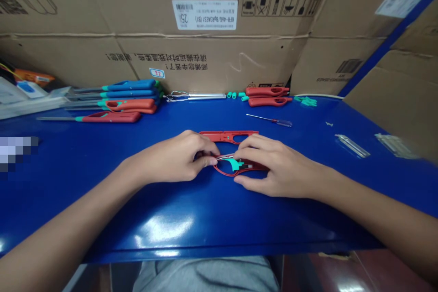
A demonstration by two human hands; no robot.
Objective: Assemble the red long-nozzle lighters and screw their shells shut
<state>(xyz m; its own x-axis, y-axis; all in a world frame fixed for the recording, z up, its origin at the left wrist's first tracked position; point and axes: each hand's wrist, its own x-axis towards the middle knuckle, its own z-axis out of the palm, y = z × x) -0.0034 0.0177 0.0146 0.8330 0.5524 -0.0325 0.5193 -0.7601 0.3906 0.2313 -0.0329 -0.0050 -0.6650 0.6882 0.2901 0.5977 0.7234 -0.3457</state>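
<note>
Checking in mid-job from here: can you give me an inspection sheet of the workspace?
surface: glossy blue metal bench, glare near the front edge.
job's things: red plastic housing held in both hands, teal plastic part at its middle.
clutter: blue and red plastic handles at the back, small screwdriver to the right.
grippers: left hand and right hand both gripping the housing.
cables: nothing seen.
surroundings: cardboard cartons stand behind the bench.
</note>
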